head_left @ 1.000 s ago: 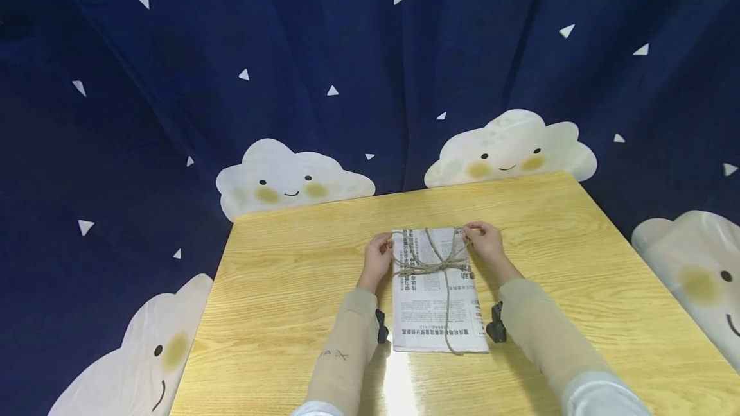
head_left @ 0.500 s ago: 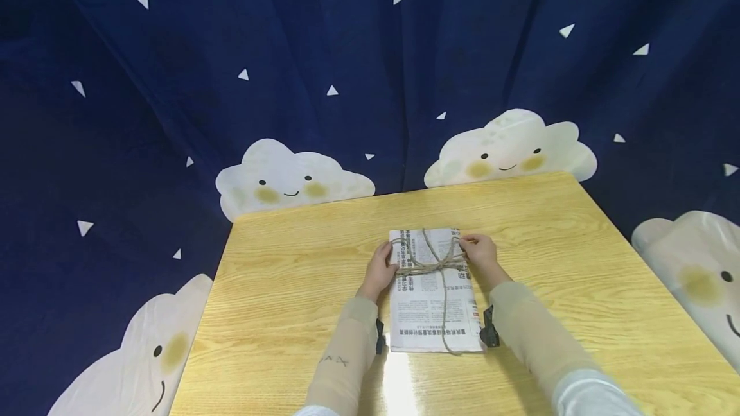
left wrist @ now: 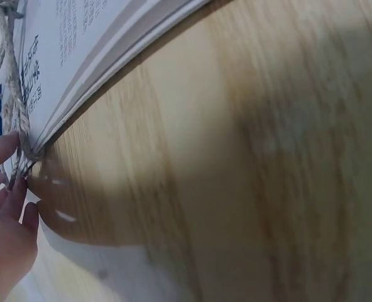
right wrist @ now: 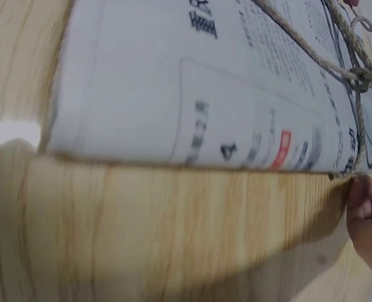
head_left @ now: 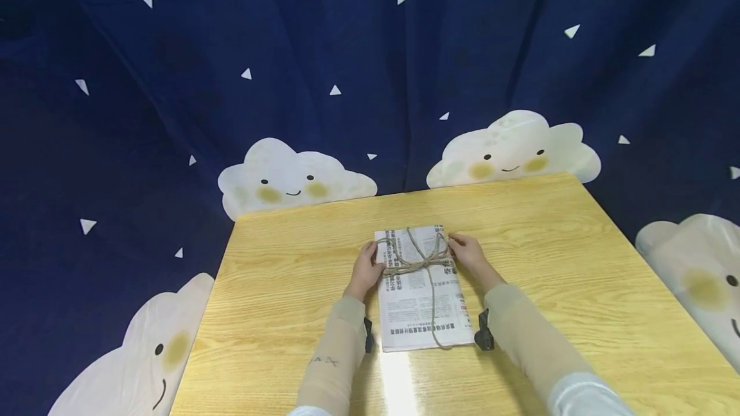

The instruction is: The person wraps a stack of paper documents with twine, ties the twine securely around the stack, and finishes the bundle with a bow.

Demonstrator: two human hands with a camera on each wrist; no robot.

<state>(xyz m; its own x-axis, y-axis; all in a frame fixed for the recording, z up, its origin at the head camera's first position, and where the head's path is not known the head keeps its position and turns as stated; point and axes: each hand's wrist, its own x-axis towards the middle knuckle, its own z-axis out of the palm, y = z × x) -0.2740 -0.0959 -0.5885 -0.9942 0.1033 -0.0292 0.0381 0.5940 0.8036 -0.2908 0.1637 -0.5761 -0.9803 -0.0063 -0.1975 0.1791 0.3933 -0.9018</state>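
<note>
A flat bundle of folded newspapers (head_left: 407, 310) lies on the wooden table, bound across its far part by brown twine (head_left: 426, 263) tied in a bow. One loose twine end runs down to the near edge. At the bundle's left edge, my left hand (head_left: 363, 269) grips the side where the twine wraps round; the left wrist view shows its fingers (left wrist: 11, 200) below the edge and the thumb above, by the twine. Opposite, my right hand (head_left: 471, 257) holds the right edge near the bow. In the right wrist view, its fingertips (right wrist: 362, 189) meet the paper's edge beside the twine (right wrist: 361, 77).
The light wood table (head_left: 277, 300) spreads out on all sides of the bundle. A dark blue curtain (head_left: 324, 37) with white clouds hangs behind and beside it. Black wrist straps (head_left: 484, 331) sit on both sleeved forearms.
The bundle has slid a little to the left, with both hands alongside it. My right hand has come down from the far right corner to the edge near the bow.
</note>
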